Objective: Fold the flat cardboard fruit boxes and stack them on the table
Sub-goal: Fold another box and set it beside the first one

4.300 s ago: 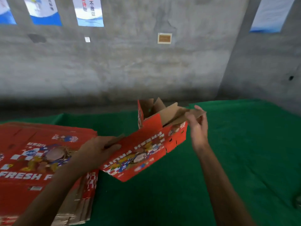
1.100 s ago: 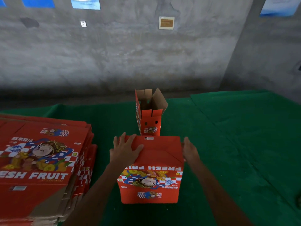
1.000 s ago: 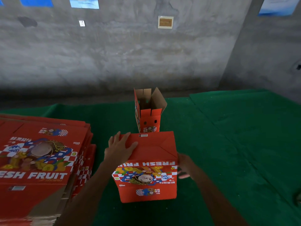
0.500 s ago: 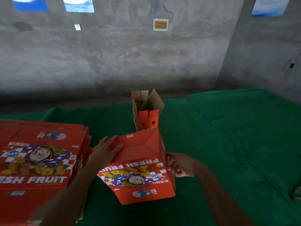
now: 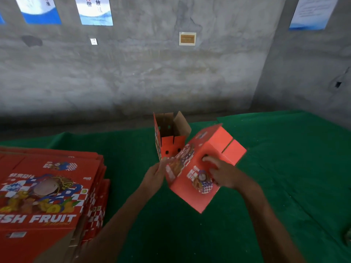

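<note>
Fruit box held tilted in both hands above the green table, its closed base turned up.

The right hand curls over its printed side, a finger at a hole; the left hand pinches its near-left edge, likely to turn it upright. Just behind it stands an open folded box; left of it lies the flat stack. To its right the cloth offers room.

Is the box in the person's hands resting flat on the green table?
No: the folded box is tilted on a corner, held between the left hand and right hand above the green table.
</note>
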Demonstrator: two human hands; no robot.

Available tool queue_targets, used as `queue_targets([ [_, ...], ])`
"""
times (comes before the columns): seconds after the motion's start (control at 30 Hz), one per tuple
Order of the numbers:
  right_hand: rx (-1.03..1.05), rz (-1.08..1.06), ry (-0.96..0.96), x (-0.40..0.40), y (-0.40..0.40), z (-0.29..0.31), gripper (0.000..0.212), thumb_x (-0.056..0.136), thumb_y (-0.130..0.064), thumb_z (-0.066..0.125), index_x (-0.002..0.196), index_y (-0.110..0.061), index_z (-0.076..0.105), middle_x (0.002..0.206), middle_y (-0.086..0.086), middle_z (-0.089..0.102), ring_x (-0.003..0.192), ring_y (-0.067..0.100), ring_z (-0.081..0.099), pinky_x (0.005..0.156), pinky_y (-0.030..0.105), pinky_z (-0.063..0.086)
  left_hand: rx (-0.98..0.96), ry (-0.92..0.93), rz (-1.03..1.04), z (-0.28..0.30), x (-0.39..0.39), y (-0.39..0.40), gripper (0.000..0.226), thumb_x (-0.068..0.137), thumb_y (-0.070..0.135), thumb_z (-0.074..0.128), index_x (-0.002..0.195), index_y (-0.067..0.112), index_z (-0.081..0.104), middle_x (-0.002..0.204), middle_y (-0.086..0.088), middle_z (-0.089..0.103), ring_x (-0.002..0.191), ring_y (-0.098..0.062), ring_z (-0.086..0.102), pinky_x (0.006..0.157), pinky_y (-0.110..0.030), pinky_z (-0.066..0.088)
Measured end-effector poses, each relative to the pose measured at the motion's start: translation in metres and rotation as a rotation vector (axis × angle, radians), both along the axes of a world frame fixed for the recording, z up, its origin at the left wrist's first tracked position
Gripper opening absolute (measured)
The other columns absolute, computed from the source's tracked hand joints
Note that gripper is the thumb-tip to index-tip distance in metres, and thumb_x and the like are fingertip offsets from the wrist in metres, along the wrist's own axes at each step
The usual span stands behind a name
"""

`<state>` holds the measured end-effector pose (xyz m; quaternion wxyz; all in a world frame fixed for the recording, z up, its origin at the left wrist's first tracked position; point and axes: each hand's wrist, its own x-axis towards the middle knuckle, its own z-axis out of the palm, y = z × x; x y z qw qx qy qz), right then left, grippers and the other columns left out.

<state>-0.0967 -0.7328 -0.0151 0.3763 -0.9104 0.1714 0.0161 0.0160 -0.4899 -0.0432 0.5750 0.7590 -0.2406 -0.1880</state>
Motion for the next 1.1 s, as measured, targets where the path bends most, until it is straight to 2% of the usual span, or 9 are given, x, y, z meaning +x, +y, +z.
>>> queue_targets([
  [0.1,-0.280,0.036,0.024,0.000,0.005,-0.019,0.048,0.104,-0.019,0.046,0.150,-0.032,0.045,0.153,0.018,0.045,0.129,0.033,0.054,0.102,0.027,0.043,0.021,0.315,-0.152,0.012,-0.010,-0.055,0.064,0.099,0.074,0.016,0.147,0.044,0.046,0.141,0.012,0.054,0.132,-0.023,0.055,0.103,-0.057,0.042],
  [0.27,-0.277,-0.089,0.018,0.004,-0.008,-0.064,0.040,0.105,-0.028,0.053,0.145,-0.027,0.048,0.149,0.026,0.036,0.124,0.040,0.057,0.104,0.039,0.047,0.045,0.498,-0.183,0.016,-0.015,-0.118,0.080,0.094,0.080,0.013,0.161,0.037,0.022,0.166,-0.014,0.026,0.146,-0.044,0.035,0.109,-0.073,0.034],
  [0.37,-0.257,-0.072,-0.048,0.011,-0.018,-0.090,0.045,0.102,-0.027,0.059,0.146,-0.022,0.050,0.146,0.020,0.039,0.132,0.036,0.049,0.103,0.034,0.046,0.027,0.533,-0.125,0.001,-0.005,-0.137,0.081,0.095,0.080,0.016,0.159,0.031,0.026,0.162,-0.013,0.034,0.138,-0.036,0.045,0.110,-0.064,0.036],
  [0.5,-0.230,-0.065,-0.088,0.035,-0.028,-0.122,0.040,0.098,-0.023,0.064,0.138,-0.021,0.058,0.152,0.019,0.028,0.129,0.035,0.055,0.107,0.029,0.043,-0.050,0.499,-0.078,-0.026,0.010,-0.152,0.068,0.098,0.075,0.015,0.147,0.034,0.038,0.133,0.004,0.056,0.093,-0.004,0.056,0.089,-0.041,0.042],
  [0.63,-0.183,-0.092,-0.092,0.068,-0.037,-0.152,0.036,0.099,-0.022,0.063,0.135,-0.024,0.058,0.161,0.020,0.019,0.127,0.028,0.059,0.107,0.018,0.035,-0.034,0.534,-0.038,-0.048,0.033,-0.169,0.069,0.101,0.071,0.017,0.156,0.031,0.032,0.157,-0.005,0.044,0.120,-0.015,0.053,0.104,-0.042,0.036],
  [0.83,-0.080,-0.133,-0.074,0.126,-0.046,-0.184,0.039,0.104,-0.022,0.055,0.142,-0.015,0.054,0.162,0.021,0.032,0.157,0.035,0.008,0.116,0.015,0.009,0.009,0.478,-0.011,-0.050,0.061,-0.174,0.060,0.107,0.061,0.017,0.156,0.032,0.034,0.153,0.008,0.048,0.134,-0.010,0.050,0.108,-0.039,0.033],
  [0.9,-0.069,-0.173,-0.062,0.145,-0.054,-0.184,0.035,0.102,-0.017,0.057,0.137,-0.013,0.059,0.158,0.025,0.032,0.155,0.037,0.016,0.116,0.024,0.025,0.006,0.411,-0.010,-0.051,0.071,-0.169,0.050,0.108,0.059,0.017,0.139,0.039,0.049,0.120,0.034,0.064,0.104,0.014,0.059,0.095,-0.028,0.037],
  [1.0,-0.048,-0.167,-0.014,0.174,-0.072,-0.175,0.037,0.102,-0.011,0.057,0.139,-0.011,0.059,0.154,0.018,0.032,0.147,0.041,0.032,0.116,0.042,0.038,0.053,0.298,-0.035,-0.045,0.077,-0.144,0.046,0.111,0.049,0.016,0.100,0.062,0.059,0.079,0.058,0.052,0.076,0.032,0.053,0.074,-0.017,0.039],
  [1.1,0.068,-0.273,-0.023,0.198,-0.078,-0.159,0.033,0.098,-0.003,0.057,0.128,-0.006,0.069,0.128,0.011,0.056,0.117,0.031,0.060,0.101,0.035,0.046,0.111,0.202,0.007,-0.053,0.088,-0.123,0.041,0.112,0.043,0.024,0.119,0.067,0.057,0.115,0.050,0.051,0.106,0.020,0.055,0.090,-0.003,0.039],
])
